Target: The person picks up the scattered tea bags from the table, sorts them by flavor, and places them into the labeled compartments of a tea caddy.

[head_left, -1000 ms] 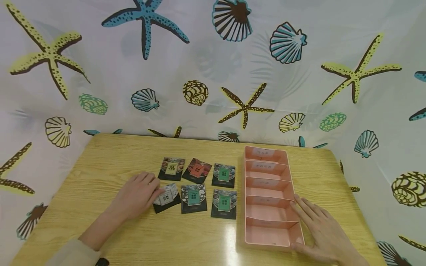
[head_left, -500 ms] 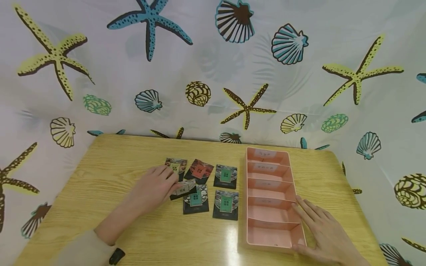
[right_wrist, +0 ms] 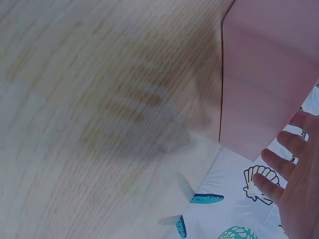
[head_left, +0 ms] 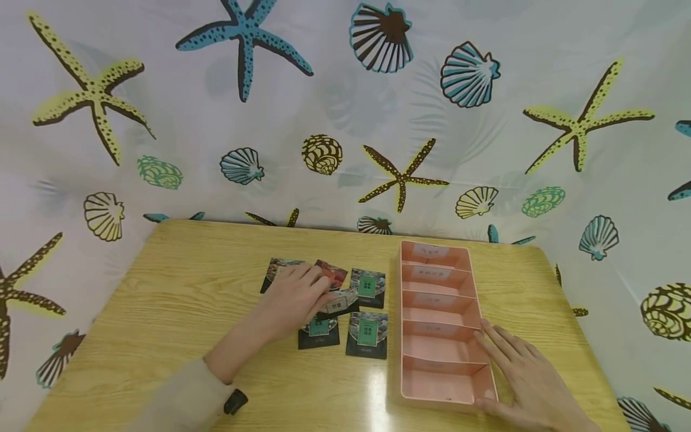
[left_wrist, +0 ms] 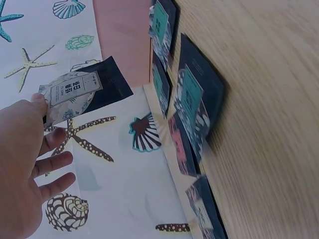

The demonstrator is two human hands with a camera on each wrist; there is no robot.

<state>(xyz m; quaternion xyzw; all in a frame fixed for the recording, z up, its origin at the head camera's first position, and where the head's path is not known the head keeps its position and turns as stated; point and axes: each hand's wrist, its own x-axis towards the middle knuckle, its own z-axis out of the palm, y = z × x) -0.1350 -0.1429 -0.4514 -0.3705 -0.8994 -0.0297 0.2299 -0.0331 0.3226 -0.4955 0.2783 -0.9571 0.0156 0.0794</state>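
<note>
My left hand (head_left: 288,300) pinches a tea sachet with a grey label (left_wrist: 82,92) by one edge, thumb on its face. The sachet is lifted off the table, and the other fingers are spread below it in the left wrist view. Beneath, overlapped by the hand, lie a red-label sachet (head_left: 336,275), a teal-label sachet (head_left: 319,337) and a partly covered sachet (head_left: 270,277) at the left. Two green-label sachets lie near the box, one behind (head_left: 368,288) the other (head_left: 367,336). My right hand (head_left: 520,375) rests against the right side of a pink divided box (head_left: 439,382), fingers extended.
The box has several compartments in a row, with paper labels on the dividers. All stands on a wood-grain table (head_left: 189,282). A white cloth (head_left: 302,78) with starfish and shell prints hangs behind and at the sides.
The left hand has picked the grey-label sachet up from the front left of the group and carried it right, over the other sachets. The right hand stays at the box.
</note>
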